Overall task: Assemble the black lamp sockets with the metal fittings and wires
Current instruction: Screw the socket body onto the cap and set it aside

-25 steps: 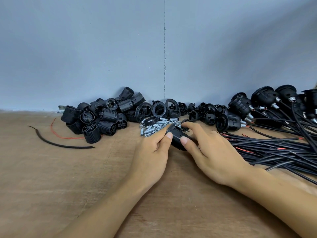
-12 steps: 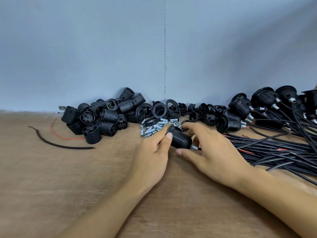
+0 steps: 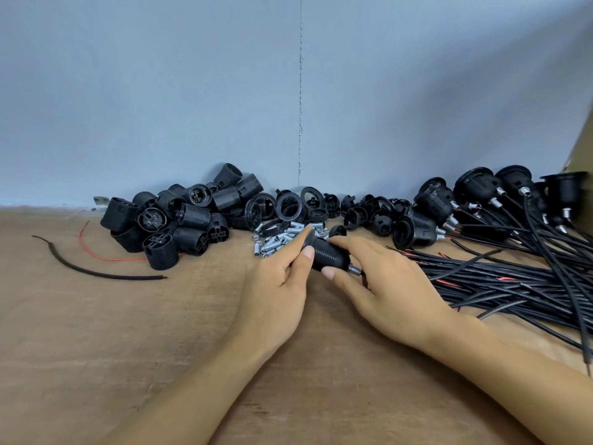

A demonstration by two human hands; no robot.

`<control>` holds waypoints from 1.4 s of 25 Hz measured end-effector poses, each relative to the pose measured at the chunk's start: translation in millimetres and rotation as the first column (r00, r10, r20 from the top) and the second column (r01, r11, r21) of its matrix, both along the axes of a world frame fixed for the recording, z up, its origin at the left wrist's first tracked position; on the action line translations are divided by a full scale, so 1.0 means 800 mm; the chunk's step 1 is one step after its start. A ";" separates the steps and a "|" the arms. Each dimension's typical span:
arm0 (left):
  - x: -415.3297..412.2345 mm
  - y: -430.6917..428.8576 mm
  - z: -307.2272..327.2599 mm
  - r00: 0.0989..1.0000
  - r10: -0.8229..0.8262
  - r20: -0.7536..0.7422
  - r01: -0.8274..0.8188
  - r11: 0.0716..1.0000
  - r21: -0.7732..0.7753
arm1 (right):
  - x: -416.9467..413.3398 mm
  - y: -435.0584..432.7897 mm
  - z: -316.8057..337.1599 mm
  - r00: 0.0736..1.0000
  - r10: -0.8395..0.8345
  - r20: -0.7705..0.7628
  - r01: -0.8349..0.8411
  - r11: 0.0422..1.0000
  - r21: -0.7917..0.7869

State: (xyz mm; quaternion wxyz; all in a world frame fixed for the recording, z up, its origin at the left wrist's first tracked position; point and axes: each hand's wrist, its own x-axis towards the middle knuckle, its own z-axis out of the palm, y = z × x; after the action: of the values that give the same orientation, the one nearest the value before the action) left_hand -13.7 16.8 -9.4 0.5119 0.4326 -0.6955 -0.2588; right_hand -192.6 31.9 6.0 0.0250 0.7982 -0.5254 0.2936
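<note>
Far left lies the heap of loose socket shells (image 3: pixel 167 220). The metal fittings (image 3: pixel 276 240) sit just behind my left hand (image 3: pixel 276 284), which pinches the wide end of the black socket (image 3: pixel 327 253) at mid-counter (image 3: pixel 96 332). My right hand (image 3: pixel 385 284) curls round its narrow fitting end. I judge the parts are being twisted tight; next it should join the finished sockets (image 3: pixel 449 200) above the wires (image 3: pixel 513 277).

Two hands are showing, left hand (image 3: pixel 272 290) and right hand (image 3: pixel 394 284), holding one black socket (image 3: pixel 330 256). One black wire offcut (image 3: pixel 96 274) and one red strand (image 3: pixel 112 259) are lying loose. Threaded shells (image 3: pixel 192 218) are numbering about a dozen (metal fittings (image 3: pixel 276 244) are heaping beyond counting).
</note>
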 end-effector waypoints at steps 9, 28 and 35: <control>0.003 0.008 0.003 0.998 0.017 -0.054 -0.022 0.996 -0.085 | 0.003 -0.002 0.018 0.995 -0.087 0.047 0.093 0.982 -0.162; 0.003 -0.009 -0.013 1.000 -0.015 0.012 0.013 0.990 0.139 | -0.112 -0.102 0.048 0.709 -0.554 0.437 0.652 0.750 -0.107; 0.000 -0.008 -0.008 0.995 0.007 0.103 -0.016 0.996 0.089 | -0.133 -0.118 0.031 0.637 -0.654 0.408 0.712 0.702 0.013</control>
State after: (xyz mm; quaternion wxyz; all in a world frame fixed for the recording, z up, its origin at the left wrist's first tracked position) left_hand -13.8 10.2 -15.5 0.4570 0.4718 -0.7062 -0.2641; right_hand -299.2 -62.3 30.9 0.0909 0.4615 -0.7591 0.4501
